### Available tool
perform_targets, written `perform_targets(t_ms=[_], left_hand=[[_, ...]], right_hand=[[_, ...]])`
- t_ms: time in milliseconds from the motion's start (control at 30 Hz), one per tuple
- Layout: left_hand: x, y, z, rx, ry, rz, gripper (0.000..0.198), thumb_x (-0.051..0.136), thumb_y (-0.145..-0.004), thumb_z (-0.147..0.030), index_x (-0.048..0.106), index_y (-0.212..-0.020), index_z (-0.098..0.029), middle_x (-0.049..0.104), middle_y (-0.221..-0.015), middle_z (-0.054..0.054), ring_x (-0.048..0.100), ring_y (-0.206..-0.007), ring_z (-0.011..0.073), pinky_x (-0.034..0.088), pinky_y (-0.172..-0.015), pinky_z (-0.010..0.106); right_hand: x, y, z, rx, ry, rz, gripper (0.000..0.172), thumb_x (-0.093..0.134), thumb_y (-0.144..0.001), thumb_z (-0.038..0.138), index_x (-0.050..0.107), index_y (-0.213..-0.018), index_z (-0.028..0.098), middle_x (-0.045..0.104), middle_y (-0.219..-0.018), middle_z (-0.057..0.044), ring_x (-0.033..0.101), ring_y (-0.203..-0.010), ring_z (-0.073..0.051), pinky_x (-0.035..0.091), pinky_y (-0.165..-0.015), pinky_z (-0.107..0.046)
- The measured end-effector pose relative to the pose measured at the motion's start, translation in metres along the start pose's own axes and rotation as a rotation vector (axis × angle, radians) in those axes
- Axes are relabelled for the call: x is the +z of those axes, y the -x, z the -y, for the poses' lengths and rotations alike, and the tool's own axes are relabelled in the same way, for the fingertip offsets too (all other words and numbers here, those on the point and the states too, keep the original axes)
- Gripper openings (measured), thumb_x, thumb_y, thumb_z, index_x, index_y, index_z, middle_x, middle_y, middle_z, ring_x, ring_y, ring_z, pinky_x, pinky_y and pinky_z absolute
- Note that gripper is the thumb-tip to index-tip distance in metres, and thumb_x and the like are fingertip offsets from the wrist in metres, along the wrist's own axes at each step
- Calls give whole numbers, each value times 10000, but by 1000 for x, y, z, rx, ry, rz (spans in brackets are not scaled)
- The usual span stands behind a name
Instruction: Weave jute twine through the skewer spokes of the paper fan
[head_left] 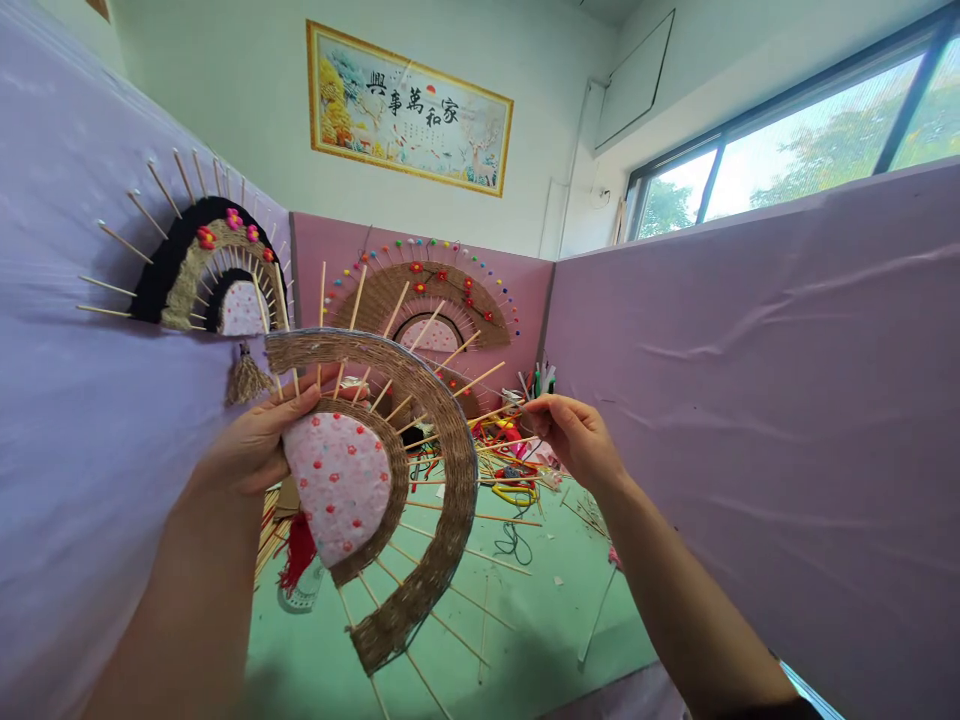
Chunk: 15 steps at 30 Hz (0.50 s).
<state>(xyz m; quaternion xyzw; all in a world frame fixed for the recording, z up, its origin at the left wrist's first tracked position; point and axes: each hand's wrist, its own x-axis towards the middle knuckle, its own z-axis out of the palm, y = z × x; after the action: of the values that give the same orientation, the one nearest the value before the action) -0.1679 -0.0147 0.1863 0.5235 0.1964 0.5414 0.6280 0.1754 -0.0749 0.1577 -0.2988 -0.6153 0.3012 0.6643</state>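
Note:
A half-round woven fan (454,470) is held up above the table, its thin wooden sticks spreading outward. At its core is a half-disc of white cloth with red flowers (345,480), edged by a narrow brown woven band; a wider brown band with a dark cord on its rim lies farther out. My left hand (259,435) grips the fan at its upper left, thumb on the front and fingers behind. To the right of the sticks, my right hand (574,430) pinches a thin cord (487,388) that runs from the fan's outer rim.
Finished fans hang on the left wall (187,260) and back wall (442,290). On the green table (555,610) are yellow-handled scissors (516,494), a dark cord coil (514,540), loose sticks, a red tassel (298,555) and a clear protractor (301,595). Purple panels (750,400) enclose the sides.

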Motion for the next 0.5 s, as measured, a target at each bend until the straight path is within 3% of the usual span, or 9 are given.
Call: perform_targets(t_ms=[200, 367, 500], left_hand=[[8, -1, 0, 6, 39, -93, 366, 559, -853, -103, 600, -1213, -154, 754, -928, 99, 725, -723, 195, 603, -624, 290], [12, -2, -1, -5, 33, -167, 394, 470, -897, -69, 580, -1257, -186, 760, -854, 57, 719, -674, 160, 597, -605, 257], [13, -3, -1, 6, 48, -141, 411, 458, -891, -37, 565, -1269, -159, 758, -838, 60, 714, -652, 154, 596, -592, 245]], right_hand=[[10, 4, -5, 90, -159, 28, 544, 559, -741, 720, 760, -803, 218, 549, -679, -34, 427, -610, -138, 380, -574, -288], [17, 8, -18, 166, -224, 132, 649, 531, -704, 784, 777, -847, 201, 618, -807, -72, 484, -712, -169, 400, -640, -292], [18, 8, -24, 265, -196, 257, 742, 540, -655, 821, 773, -921, 169, 662, -924, -106, 489, -730, -166, 394, -642, -279]])
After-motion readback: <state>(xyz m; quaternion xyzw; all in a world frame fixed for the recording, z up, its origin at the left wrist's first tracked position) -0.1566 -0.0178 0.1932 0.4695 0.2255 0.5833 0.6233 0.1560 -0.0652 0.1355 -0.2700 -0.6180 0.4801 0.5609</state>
